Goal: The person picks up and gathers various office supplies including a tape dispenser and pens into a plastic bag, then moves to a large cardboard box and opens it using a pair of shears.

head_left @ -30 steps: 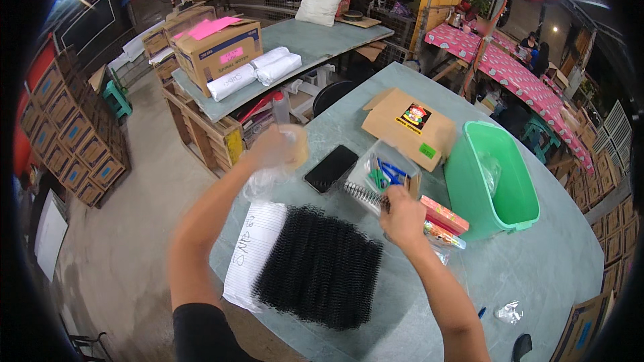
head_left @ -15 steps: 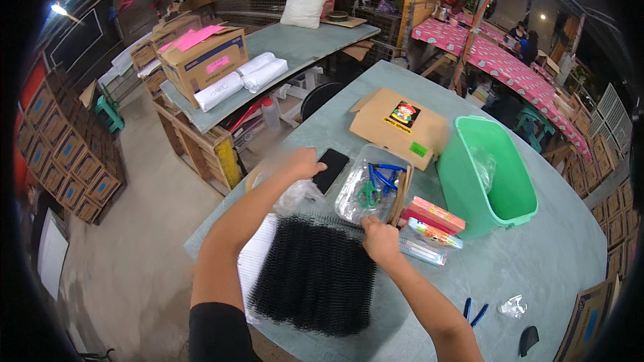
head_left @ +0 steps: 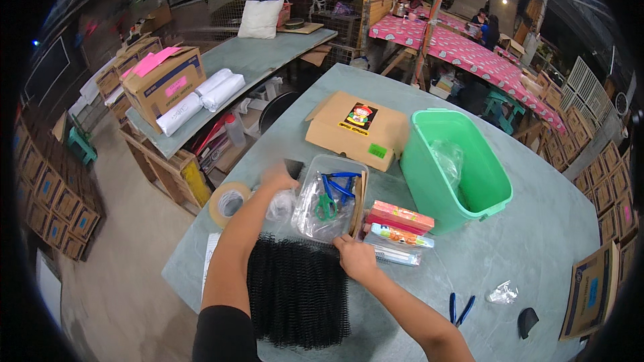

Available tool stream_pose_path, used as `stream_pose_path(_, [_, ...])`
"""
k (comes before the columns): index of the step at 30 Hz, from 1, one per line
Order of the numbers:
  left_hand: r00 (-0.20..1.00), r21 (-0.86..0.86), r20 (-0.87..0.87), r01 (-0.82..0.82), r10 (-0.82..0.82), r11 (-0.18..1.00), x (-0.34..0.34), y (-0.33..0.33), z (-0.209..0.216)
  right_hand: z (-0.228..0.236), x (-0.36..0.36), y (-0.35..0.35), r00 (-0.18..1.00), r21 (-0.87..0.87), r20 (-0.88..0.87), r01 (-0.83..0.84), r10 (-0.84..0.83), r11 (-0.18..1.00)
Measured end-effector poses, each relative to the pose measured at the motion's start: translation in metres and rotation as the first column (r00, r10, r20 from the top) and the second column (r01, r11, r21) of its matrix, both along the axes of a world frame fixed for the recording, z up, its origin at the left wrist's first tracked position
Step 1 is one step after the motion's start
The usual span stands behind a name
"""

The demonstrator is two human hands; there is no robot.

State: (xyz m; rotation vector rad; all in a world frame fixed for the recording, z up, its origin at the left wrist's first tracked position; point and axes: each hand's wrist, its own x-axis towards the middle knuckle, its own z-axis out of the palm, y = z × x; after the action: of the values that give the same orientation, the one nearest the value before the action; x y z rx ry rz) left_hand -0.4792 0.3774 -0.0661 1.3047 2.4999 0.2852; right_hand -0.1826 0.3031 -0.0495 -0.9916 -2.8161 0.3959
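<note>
A wide block of black spiral binding coils [head_left: 298,291] lies on the table in front of me, over the edge of a white sheet [head_left: 209,251]. Just beyond the coils is a clear plastic tray [head_left: 310,191] holding blue pliers [head_left: 345,177] and green-handled scissors [head_left: 327,208]. A brown strip [head_left: 360,204] runs along its right side. My right hand [head_left: 357,260] has its fingers closed on the tray's near right corner. My left hand [head_left: 276,177], blurred, covers part of a black phone [head_left: 293,166]; its grip is unclear. Beneath that wrist sits a crumpled clear bag [head_left: 280,206].
A tape roll [head_left: 216,206] lies by my left forearm. Right of the tray are small colourful packages [head_left: 399,218], a green bin [head_left: 500,198] and a brown carton [head_left: 325,124]. Other blue-handled pliers [head_left: 461,310], crumpled plastic [head_left: 502,293] and a black piece [head_left: 527,322] lie nearer right.
My view has swung right. The left hand has moved onto the phone, hiding much of it. The right hand stays at the tray's near corner.
</note>
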Motion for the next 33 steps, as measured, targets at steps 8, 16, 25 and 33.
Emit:
stream_pose_path(8, [0.997, 0.465, -0.051, -0.033, 0.064, 0.885, 0.011, 0.005, 0.106, -0.008, -0.023, 0.008, 0.995, 0.004, -0.093, -0.04, 0.04, 0.999])
stream_pose_path(16, [0.976, 0.463, 0.019, 0.183, -0.216, 0.867, 0.089, 0.046, 0.066, 0.034, 0.023, -0.004, 0.992, -0.008, -0.129, 0.01, -0.011, 1.0])
stream_pose_path(25, [0.967, 0.522, -0.19, 0.244, -0.168, 0.817, 0.076, 0.045, 0.019, 0.019, 0.158, -0.014, 0.736, -0.452, -0.551, 0.132, -0.393, 0.882])
stream_pose_path(33, [0.921, 0.151, 0.091, 0.363, -0.378, 0.92, 0.046, -0.067, 0.13, -0.013, 0.09, -0.04, 0.858, -0.54, -0.436, -0.007, -0.272, 0.842])
